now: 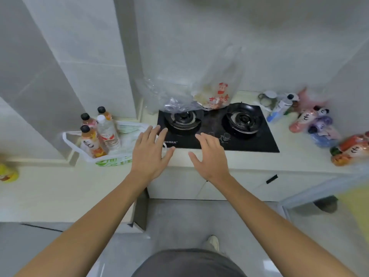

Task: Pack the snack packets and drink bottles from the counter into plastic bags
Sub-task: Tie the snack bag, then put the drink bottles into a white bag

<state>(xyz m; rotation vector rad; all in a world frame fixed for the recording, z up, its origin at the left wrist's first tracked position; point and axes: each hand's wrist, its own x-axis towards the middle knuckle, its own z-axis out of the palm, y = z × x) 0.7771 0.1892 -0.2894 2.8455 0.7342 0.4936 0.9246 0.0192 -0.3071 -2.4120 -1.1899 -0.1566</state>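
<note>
Both hands are extended over the front edge of the counter and hold nothing. The left hand (148, 151) has its fingers straight and spread, tips over the corner of the black hob (211, 124); whether it touches the handle of the white bag (111, 156) just beside it cannot be told. The right hand (210, 156) has its fingers spread and lightly bent, above the hob's front edge.

The white bag, left of the hob, already holds 4 upright bottles (99, 132). A clear bag (217, 86) with red print and some contents stands behind the 2 burners, with crumpled clear plastic (159, 94) to its left. Unpacked bottles and packets (315, 124) lie well apart on the right side of the counter, and a yellow packet (8, 173) lies at far left.

Judgement: the step in hand is between loads, with 1 bag part-filled and much stock outstanding. The next move calls for a reach to the right-hand group, or opening a bag mouth first so bottles go in upright without tipping those already standing
</note>
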